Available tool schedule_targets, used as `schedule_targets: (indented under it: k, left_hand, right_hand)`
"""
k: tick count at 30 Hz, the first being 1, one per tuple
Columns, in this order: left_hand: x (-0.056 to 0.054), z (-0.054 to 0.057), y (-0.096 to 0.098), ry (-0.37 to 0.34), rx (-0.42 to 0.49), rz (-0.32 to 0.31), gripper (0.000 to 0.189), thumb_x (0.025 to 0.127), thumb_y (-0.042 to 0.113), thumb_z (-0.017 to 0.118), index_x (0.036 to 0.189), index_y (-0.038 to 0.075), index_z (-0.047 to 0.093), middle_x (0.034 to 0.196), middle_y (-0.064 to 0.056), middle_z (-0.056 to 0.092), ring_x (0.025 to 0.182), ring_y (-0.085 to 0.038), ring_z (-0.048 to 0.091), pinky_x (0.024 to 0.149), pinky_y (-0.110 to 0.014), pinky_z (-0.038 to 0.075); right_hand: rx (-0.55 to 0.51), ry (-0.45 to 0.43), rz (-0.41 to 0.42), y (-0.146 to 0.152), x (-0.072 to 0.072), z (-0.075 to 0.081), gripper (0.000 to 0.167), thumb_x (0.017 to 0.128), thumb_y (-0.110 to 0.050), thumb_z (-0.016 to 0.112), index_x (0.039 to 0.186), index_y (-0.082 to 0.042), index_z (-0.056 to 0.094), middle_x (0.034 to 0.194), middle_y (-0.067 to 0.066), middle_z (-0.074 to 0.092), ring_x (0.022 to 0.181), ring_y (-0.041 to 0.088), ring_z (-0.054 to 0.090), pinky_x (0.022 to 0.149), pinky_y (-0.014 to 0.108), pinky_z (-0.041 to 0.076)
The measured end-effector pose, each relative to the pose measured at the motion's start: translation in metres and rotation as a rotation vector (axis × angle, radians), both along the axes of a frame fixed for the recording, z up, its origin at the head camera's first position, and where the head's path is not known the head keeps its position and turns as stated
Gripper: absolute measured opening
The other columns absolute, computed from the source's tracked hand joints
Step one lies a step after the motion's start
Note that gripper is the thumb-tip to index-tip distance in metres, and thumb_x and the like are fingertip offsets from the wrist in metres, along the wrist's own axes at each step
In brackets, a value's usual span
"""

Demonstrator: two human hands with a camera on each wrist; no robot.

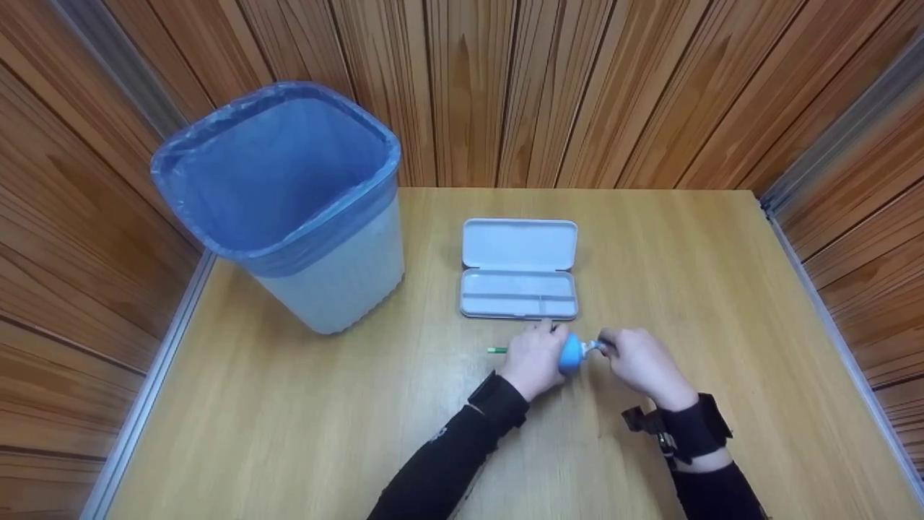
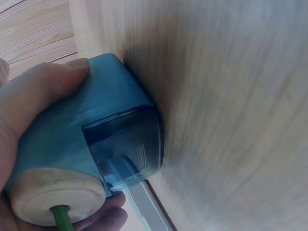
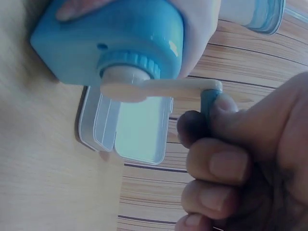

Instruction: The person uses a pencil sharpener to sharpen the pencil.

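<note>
A blue crank pencil sharpener (image 1: 571, 354) stands on the table, gripped by my left hand (image 1: 533, 358) with the thumb and fingers around its body. From the round front plate of the sharpener (image 2: 101, 115) sticks out a green pencil (image 2: 62, 219); its other end is hidden inside. My right hand (image 1: 642, 362) pinches the blue knob of the white crank (image 3: 173, 86) between thumb and index finger. Just beyond the hands lies an open pencil case (image 1: 518, 295), its lid tipped back and its compartments showing.
At the left back stands a white bin (image 1: 346, 267) with a blue bag (image 1: 281, 166) folded over its rim. Wood-look panels (image 1: 469, 94) wall the table (image 1: 303, 419) at the back and on both sides.
</note>
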State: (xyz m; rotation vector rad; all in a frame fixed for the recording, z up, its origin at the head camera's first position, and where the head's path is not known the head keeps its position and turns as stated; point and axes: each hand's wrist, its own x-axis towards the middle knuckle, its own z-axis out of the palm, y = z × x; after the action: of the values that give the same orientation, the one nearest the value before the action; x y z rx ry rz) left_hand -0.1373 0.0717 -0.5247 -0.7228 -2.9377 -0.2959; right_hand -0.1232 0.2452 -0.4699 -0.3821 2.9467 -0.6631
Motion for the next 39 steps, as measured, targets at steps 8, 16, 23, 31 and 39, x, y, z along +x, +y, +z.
schedule_targets:
  k: [8, 16, 23, 31, 39]
  left_hand:
    - [0.0, -0.001, 0.001, 0.01, -0.01, -0.011, 0.067, 0.063, 0.044, 0.091, 0.117, 0.019, 0.061, 0.108, 0.0, 0.066, 0.092, -0.017, 0.065, 0.066, -0.029, 0.057]
    - [0.001, 0.002, 0.005, -0.022, -0.02, -0.019, 0.069, 0.065, 0.044, 0.089, 0.122, 0.019, 0.06, 0.11, -0.001, 0.066, 0.092, -0.018, 0.065, 0.065, -0.029, 0.057]
    - [0.0, 0.001, 0.005, 0.007, -0.016, -0.011, 0.067, 0.064, 0.046, 0.089, 0.119, 0.019, 0.061, 0.108, 0.0, 0.066, 0.091, -0.017, 0.065, 0.065, -0.029, 0.057]
    - [-0.001, 0.0, 0.002, 0.013, -0.003, -0.002, 0.066, 0.062, 0.045, 0.09, 0.116, 0.019, 0.061, 0.109, 0.0, 0.067, 0.091, -0.018, 0.065, 0.066, -0.029, 0.056]
    - [0.001, -0.001, 0.001, 0.034, 0.017, 0.004, 0.067, 0.058, 0.043, 0.092, 0.113, 0.018, 0.063, 0.105, 0.0, 0.067, 0.09, -0.018, 0.065, 0.061, -0.031, 0.056]
  right_hand:
    - [-0.039, 0.002, -0.043, 0.0, -0.028, -0.017, 0.011, 0.09, 0.002, 0.057, 0.085, 0.002, 0.066, 0.074, 0.013, 0.064, 0.065, 0.023, 0.055, 0.061, 0.039, 0.047]
    - [-0.008, -0.177, -0.12, 0.0, -0.046, -0.037, 0.011, 0.092, -0.003, 0.055, 0.089, 0.001, 0.065, 0.079, 0.015, 0.063, 0.07, 0.024, 0.054, 0.062, 0.033, 0.044]
    - [0.028, -0.213, -0.088, -0.002, -0.043, -0.053, 0.013, 0.092, -0.005, 0.054, 0.086, -0.002, 0.065, 0.076, 0.01, 0.06, 0.069, 0.023, 0.052, 0.063, 0.034, 0.043]
    - [0.085, -0.177, -0.057, -0.006, -0.018, -0.066, 0.012, 0.084, -0.004, 0.057, 0.073, -0.006, 0.061, 0.072, 0.009, 0.059, 0.064, 0.022, 0.05, 0.062, 0.039, 0.046]
    - [0.136, -0.101, -0.053, -0.01, 0.002, -0.066, 0.01, 0.082, -0.005, 0.063, 0.074, -0.004, 0.058, 0.07, 0.014, 0.063, 0.062, 0.03, 0.057, 0.057, 0.046, 0.047]
